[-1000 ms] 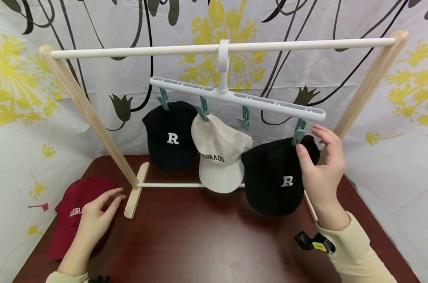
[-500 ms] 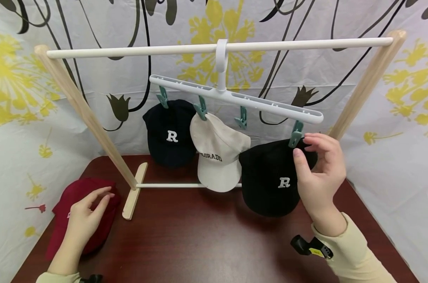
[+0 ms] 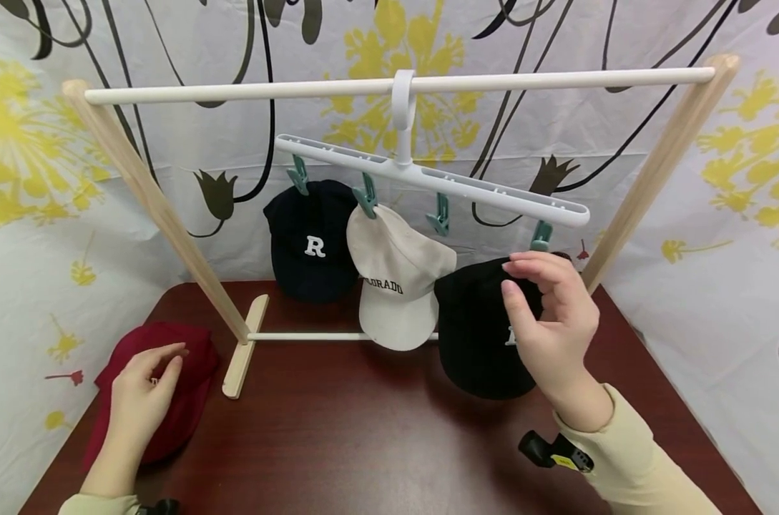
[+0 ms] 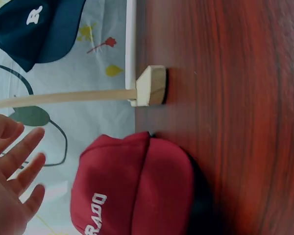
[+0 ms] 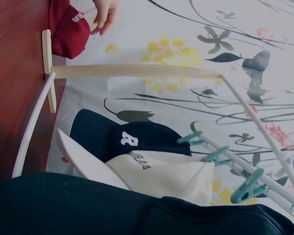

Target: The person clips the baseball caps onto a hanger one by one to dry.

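My right hand [image 3: 553, 332] is in front of the black cap [image 3: 476, 325], fingers loosely bent and thumb apart, with nothing pinched. The black cap hangs by a green clip [image 3: 541, 236] at the low right end of a white hanger [image 3: 492, 192]. Beside it on the same hanger hang a cream cap [image 3: 398, 315] lettered in black and a navy cap [image 3: 308, 268] with a white R. Over the red cap [image 3: 186, 408], which lies on the table, hovers my left hand [image 3: 136, 393]. In the left wrist view its fingers [image 4: 24, 149] are spread and hold nothing.
One more green clip [image 3: 438, 214] hangs on the hanger with no cap in it. The hanger hooks over the white top rod [image 3: 234, 93] of a wooden stand [image 3: 157, 207]. The stand is on a dark red table [image 3: 350, 422], before a patterned cloth [image 3: 685, 157].
My right hand has left the clip at the black cap's edge and moved left and nearer to me. My left hand has shifted left over the red cap.
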`<state>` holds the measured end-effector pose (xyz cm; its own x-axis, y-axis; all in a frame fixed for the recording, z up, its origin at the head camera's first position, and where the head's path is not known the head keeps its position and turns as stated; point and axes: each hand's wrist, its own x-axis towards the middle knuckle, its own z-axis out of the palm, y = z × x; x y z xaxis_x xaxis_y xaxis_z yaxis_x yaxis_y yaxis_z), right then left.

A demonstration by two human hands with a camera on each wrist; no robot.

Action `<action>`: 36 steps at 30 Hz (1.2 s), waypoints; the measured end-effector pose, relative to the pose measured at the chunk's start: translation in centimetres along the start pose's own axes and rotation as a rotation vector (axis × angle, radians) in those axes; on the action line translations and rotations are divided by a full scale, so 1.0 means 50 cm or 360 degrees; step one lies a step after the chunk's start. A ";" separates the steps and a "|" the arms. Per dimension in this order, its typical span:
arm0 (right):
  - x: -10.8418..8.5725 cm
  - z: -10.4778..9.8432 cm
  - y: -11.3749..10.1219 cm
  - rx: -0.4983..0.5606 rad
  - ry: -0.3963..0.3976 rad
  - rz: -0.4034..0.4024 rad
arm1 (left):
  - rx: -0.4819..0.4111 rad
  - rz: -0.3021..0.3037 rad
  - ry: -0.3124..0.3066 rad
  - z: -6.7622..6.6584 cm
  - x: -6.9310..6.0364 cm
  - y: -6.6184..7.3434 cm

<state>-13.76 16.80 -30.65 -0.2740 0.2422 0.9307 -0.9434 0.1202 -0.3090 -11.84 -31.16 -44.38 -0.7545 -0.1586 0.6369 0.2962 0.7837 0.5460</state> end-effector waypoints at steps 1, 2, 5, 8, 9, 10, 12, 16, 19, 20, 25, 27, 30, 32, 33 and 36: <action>0.000 0.001 0.000 -0.0002 -0.0032 0.0002 | 0.0000 0.0020 0.0032 0.000 0.001 -0.005; -0.001 0.002 0.000 -0.0005 -0.0064 0.0006 | -0.0008 0.0045 0.0064 0.000 0.002 -0.010; -0.002 0.005 0.004 -0.0030 -0.0158 0.0034 | -0.0051 0.0112 0.0159 -0.001 0.008 -0.024; 0.001 0.009 0.004 -0.0063 -0.0242 0.0086 | -0.0047 0.0116 0.0212 -0.004 0.012 -0.033; 0.003 0.011 0.001 -0.0072 -0.0266 0.0104 | -0.0037 0.0100 0.0218 -0.005 0.013 -0.035; 0.005 0.014 -0.003 -0.0077 -0.0289 0.0121 | -0.0026 0.0073 0.0218 -0.006 0.013 -0.037; 0.008 0.021 -0.010 -0.0085 -0.0324 0.0145 | -0.0002 0.0019 0.0208 -0.008 0.014 -0.042; 0.006 0.028 -0.011 -0.0088 -0.0369 0.0170 | 0.0020 -0.0073 0.0155 -0.013 0.017 -0.051; -0.003 0.025 0.005 -0.0080 -0.0377 0.0188 | 0.0026 -0.0132 0.0113 -0.017 0.020 -0.055; -0.006 0.024 0.010 -0.0081 -0.0381 0.0197 | 0.0031 -0.0158 0.0100 -0.018 0.021 -0.057; -0.003 0.029 0.010 -0.0136 -0.0417 0.0235 | 0.0057 -0.0307 0.0033 -0.023 0.030 -0.062; 0.003 0.035 -0.001 -0.0170 -0.0428 0.0241 | 0.0065 -0.0353 0.0010 -0.025 0.034 -0.064; 0.010 0.041 -0.013 -0.0215 -0.0436 0.0253 | 0.0067 -0.0382 -0.0030 -0.027 0.043 -0.067; 0.013 0.044 -0.016 -0.0250 -0.0435 0.0258 | 0.0060 -0.0389 -0.0044 -0.029 0.048 -0.069; 0.014 0.044 -0.015 -0.0264 -0.0434 0.0261 | 0.0061 -0.0395 -0.0052 -0.031 0.050 -0.071; 0.018 0.045 -0.010 -0.0292 -0.0425 0.0269 | 0.0061 -0.0411 -0.0090 -0.037 0.057 -0.077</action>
<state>-13.97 14.79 -29.24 -0.4854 0.0161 0.8741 -0.8380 0.2765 -0.4704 -14.04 -35.74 -43.69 -0.8341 -0.3232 0.4470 0.0681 0.7438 0.6649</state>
